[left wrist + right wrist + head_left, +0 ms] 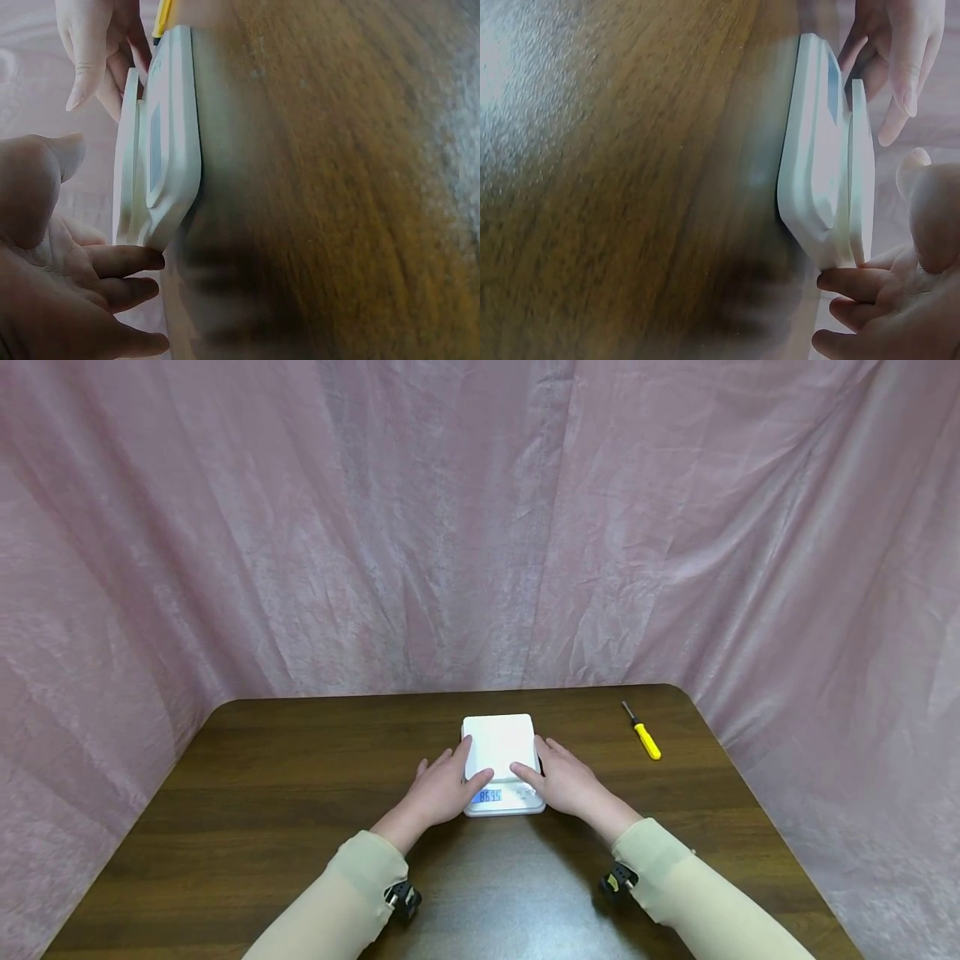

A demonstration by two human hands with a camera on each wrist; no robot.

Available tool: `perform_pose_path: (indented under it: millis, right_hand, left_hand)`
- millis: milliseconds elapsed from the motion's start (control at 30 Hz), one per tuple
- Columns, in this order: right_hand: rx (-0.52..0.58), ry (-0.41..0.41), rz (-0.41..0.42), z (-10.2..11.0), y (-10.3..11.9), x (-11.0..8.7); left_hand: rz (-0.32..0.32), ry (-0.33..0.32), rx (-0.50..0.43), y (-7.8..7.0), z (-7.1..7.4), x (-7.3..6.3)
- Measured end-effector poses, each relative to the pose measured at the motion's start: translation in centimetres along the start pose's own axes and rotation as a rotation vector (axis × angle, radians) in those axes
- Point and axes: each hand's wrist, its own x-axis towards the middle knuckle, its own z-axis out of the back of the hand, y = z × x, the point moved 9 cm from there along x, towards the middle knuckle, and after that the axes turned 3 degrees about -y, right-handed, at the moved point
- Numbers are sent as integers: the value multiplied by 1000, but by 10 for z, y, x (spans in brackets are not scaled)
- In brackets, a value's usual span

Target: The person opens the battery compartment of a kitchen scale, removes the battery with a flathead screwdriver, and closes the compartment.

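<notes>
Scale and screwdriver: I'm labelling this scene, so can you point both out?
Scale (pixel 501 750): head view, on the white weighing platform.
Screwdriver (pixel 645 738): head view, on the yellow handle.

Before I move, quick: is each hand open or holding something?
Left hand: open, fingers along one side of the scale, not gripping.
Right hand: open, fingers at its other side, not gripping.

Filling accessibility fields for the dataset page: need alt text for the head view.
A person's left hand and right hand flank a white digital scale, its blue display lit, on a dark wood-grain table. A yellow-handled screwdriver lies to the right, toward the far edge; a pink curtain hangs behind.
</notes>
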Motion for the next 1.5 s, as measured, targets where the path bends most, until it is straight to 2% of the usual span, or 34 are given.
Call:
perform_pose_path:
  millis: [267,533,767,1000,1500]
  right_hand:
    - [43,-55,39,3,-3,2]
    - [38,-70,12,16,6,-5]
    - [34,-98,-1,26,10,-9]
    - [62,-131,20,33,13,-11]
    - [112,-214,59,49,19,-10]
  left_hand:
    - [-10,-22,-11,-2,4,2]
    - [-26,-48,-38,-6,9,4]
    - [-48,-81,-88,-11,16,1]
    - [-62,-110,-143,-15,22,-1]
    - [-68,-150,-221,-16,32,3]
